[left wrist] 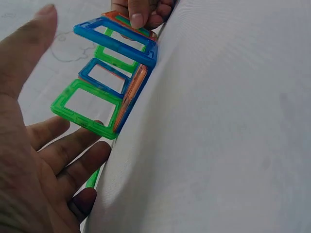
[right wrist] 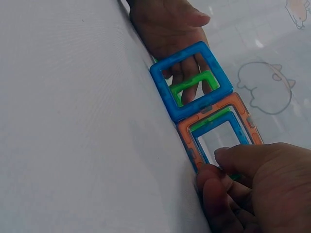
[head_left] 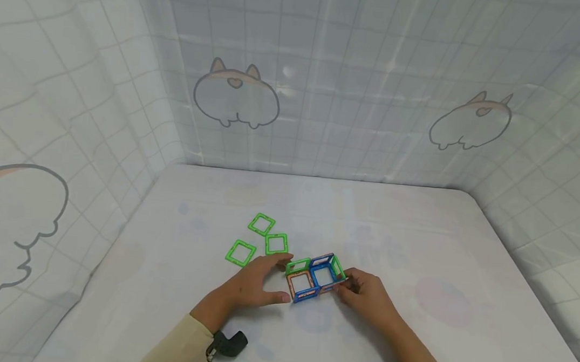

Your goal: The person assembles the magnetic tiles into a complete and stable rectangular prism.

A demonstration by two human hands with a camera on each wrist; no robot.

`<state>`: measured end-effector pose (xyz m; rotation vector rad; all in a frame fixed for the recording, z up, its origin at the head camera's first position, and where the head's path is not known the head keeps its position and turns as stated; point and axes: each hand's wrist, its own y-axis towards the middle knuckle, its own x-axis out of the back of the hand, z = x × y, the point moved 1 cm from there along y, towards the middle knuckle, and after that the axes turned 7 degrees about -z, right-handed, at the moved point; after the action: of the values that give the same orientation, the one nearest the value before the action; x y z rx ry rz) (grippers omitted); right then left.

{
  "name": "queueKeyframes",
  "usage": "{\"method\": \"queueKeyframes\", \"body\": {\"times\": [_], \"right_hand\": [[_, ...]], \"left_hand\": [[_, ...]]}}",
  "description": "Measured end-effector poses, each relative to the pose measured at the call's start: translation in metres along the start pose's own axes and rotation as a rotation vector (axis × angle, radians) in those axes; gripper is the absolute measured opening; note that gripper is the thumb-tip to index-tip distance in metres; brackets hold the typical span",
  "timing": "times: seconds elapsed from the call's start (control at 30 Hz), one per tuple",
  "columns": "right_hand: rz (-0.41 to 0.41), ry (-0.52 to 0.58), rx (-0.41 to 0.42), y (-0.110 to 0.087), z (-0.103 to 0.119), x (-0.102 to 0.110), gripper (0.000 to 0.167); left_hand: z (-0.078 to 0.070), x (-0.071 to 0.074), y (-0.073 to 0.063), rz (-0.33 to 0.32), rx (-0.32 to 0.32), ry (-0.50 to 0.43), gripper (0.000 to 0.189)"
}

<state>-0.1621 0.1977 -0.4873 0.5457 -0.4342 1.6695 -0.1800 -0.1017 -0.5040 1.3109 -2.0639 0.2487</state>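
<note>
A small open-topped structure of magnetic tiles [head_left: 306, 295], framed squares in blue, orange and green, lies on the table. At its right end my right hand [head_left: 368, 300] pinches the wall between thumb and fingers; the right wrist view shows the thumb over an orange tile [right wrist: 185, 138]. My left hand [head_left: 251, 286] is spread around the left end, its fingers extended. In the left wrist view those fingers reach behind a green tile [left wrist: 82, 121], and I cannot tell whether they touch it. A blue tile [right wrist: 164, 94] stands upright beside the orange one.
Three loose green square tiles lie beyond my left hand: one farthest back [head_left: 254, 220], one nearer the structure [head_left: 267, 245], one to the left [head_left: 232, 249]. The pale table cover [head_left: 414, 224] meets hanging grid-patterned sheets [head_left: 352, 97] at the back and sides.
</note>
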Motion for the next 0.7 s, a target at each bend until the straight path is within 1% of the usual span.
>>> {"method": "queueKeyframes", "body": {"times": [0.1,0.2,0.33,0.47,0.7], "right_hand": [[0.01,0.026,-0.026,0.0,0.001,0.002,0.022],[0.017,0.034,-0.05,-0.001,0.003,0.003,0.024],[0.018,0.035,-0.066,0.0,0.003,0.003,0.026],[0.017,0.04,-0.067,0.001,0.002,0.003,0.024],[0.017,0.054,-0.064,0.001,0.001,0.001,0.024]], "left_hand": [[-0.001,-0.001,0.0,-0.003,-0.006,0.01,0.085],[-0.002,-0.001,0.001,-0.001,0.003,0.031,0.088],[-0.004,-0.002,0.002,0.01,0.018,0.088,0.091],[-0.008,-0.003,0.003,0.009,0.016,0.147,0.089],[-0.014,-0.006,0.006,0.003,-0.035,0.231,0.085]]}}
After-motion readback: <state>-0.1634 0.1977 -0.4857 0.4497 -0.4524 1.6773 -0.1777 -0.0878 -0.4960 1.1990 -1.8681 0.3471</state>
